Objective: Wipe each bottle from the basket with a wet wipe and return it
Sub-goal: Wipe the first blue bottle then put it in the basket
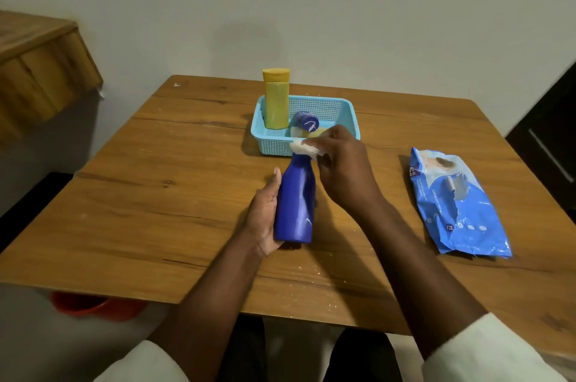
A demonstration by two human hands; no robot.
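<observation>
Two hands share the work: your left hand [265, 210] cups the lower body of the tall, smooth dark-blue plastic bottle [296, 199], fingers wrapped behind it, while your right hand [339, 163] pinches a crumpled white wet wipe [304, 148] against the bottle's neck. The bottle sits tilted between your hands, above the wooden table [156, 194], its top pointing away from you. It looks stiff and light, probably slick once damp, so keep your hold low on the wide body. Just beyond your right hand, the light-blue mesh plastic basket [349, 110] holds an upright yellow bottle [276, 101] and a lying purple-capped one [305, 121].
</observation>
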